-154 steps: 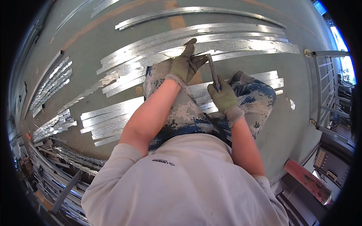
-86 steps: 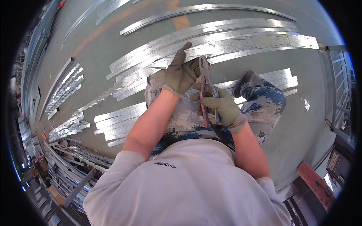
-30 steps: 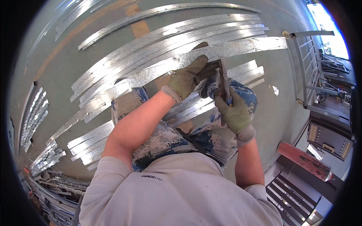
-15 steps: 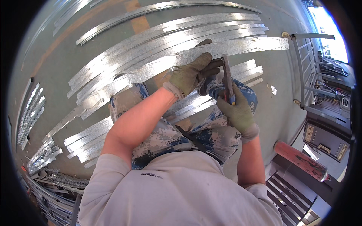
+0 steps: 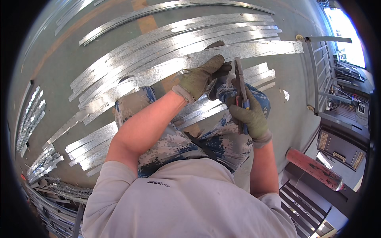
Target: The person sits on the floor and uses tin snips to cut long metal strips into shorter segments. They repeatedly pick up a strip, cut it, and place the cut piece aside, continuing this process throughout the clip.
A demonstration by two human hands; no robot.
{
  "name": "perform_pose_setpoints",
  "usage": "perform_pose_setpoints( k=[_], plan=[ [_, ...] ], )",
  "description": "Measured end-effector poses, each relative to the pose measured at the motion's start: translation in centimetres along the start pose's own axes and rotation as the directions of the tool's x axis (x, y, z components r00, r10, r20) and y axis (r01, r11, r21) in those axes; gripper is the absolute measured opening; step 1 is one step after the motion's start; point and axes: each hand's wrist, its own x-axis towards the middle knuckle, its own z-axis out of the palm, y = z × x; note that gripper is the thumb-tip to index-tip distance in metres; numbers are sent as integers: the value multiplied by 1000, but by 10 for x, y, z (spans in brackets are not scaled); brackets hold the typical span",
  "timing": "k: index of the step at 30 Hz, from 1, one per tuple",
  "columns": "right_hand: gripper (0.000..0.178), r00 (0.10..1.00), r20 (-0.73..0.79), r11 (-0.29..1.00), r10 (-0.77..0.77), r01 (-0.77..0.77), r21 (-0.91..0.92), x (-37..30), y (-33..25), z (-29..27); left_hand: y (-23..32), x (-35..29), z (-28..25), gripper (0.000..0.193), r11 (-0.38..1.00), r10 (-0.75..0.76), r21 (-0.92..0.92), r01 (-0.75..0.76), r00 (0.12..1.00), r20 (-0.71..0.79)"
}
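Observation:
My left hand (image 5: 197, 80), in an olive work glove, grips the near edge of a long shiny sheet-metal strip (image 5: 166, 71), thumb on top and fingers curled below. My gloved right hand (image 5: 254, 118) is closed around tin snips (image 5: 239, 77) with red and blue handles. The blades point away from me, their tips near the strip's near edge, just right of my left fingers. Whether the tips touch the strip, I cannot tell. A dark tip (image 5: 215, 44) shows past the strip's far edge; what it is, I cannot make out.
Several metal strips (image 5: 131, 51) lie on the green floor beyond my knees, with shorter ones (image 5: 93, 146) at the left. A wheeled metal frame (image 5: 323, 75) stands at the right. Nearer me on that side are a red cylinder (image 5: 313, 168) and a slatted rack (image 5: 301, 208).
The snips have shifted slightly in my right hand, and more of their handles shows. My left fingers have curled in a little. The strip has hardly moved.

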Motion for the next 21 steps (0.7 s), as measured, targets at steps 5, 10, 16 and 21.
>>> perform_pose_setpoints(
  k=[5, 10, 16, 21],
  plan=[
    [69, 986, -154, 989, -65, 44, -141, 4, 8, 16, -2, 1, 0, 35, 999, 12, -30, -13, 1000, -8],
    [64, 967, -227, 945, -120, 41, -325, 10, 16, 19, -3, 1, 5, 34, 999, 23, -28, -24, 998, -60],
    [63, 932, -216, 838, -291, 139, -527, 19, 29, 16, -4, 4, 4, 34, 996, 20, -86, -23, 999, -41],
    [69, 937, -253, 786, -241, 36, -617, 12, 15, 24, 9, -12, 20, 41, 998, -44, 39, 49, 994, -104]
  ],
)
